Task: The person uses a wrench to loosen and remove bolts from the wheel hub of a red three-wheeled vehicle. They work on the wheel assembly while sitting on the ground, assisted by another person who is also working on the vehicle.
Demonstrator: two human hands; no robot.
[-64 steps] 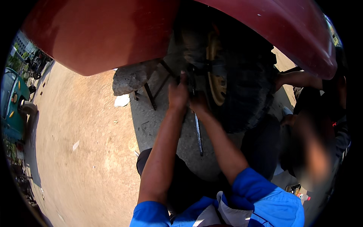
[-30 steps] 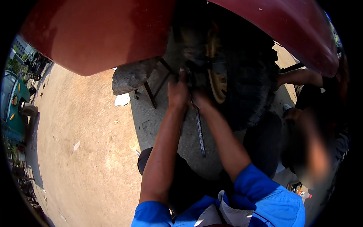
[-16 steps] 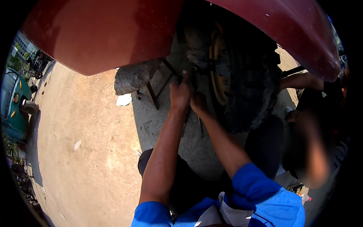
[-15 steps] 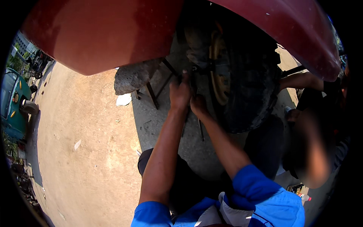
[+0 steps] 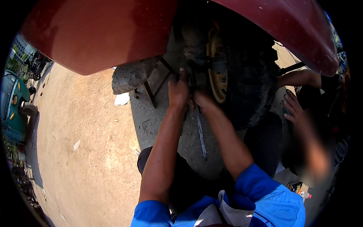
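Note:
Under a red vehicle body panel (image 5: 102,34), both my hands work beside a large dark tyre (image 5: 247,79) on a yellow wheel rim (image 5: 216,72). My left hand (image 5: 179,90) is closed, thumb pointing up, at the shaded parts inside the wheel; what its fingers grip is hidden. Just to its right, my right hand (image 5: 203,99), partly smeared by motion, is closed round the upper part of a long thin metal bar (image 5: 201,134). The bar's lower end slants down towards me above the shaded ground. Its upper end is lost in shadow.
A grey rock (image 5: 130,78) rests by a dark metal stand (image 5: 149,94) left of my hands. At right, another person crouches, one hand (image 5: 293,107) spread beside the tyre. A plastic bottle (image 5: 304,195) lies lower right. A teal vehicle (image 5: 15,106) stands far left.
The metal bar now reaches further down towards me, showing more of its length. My right hand has shifted slightly right. The other person's spread hand has come into sight by the tyre.

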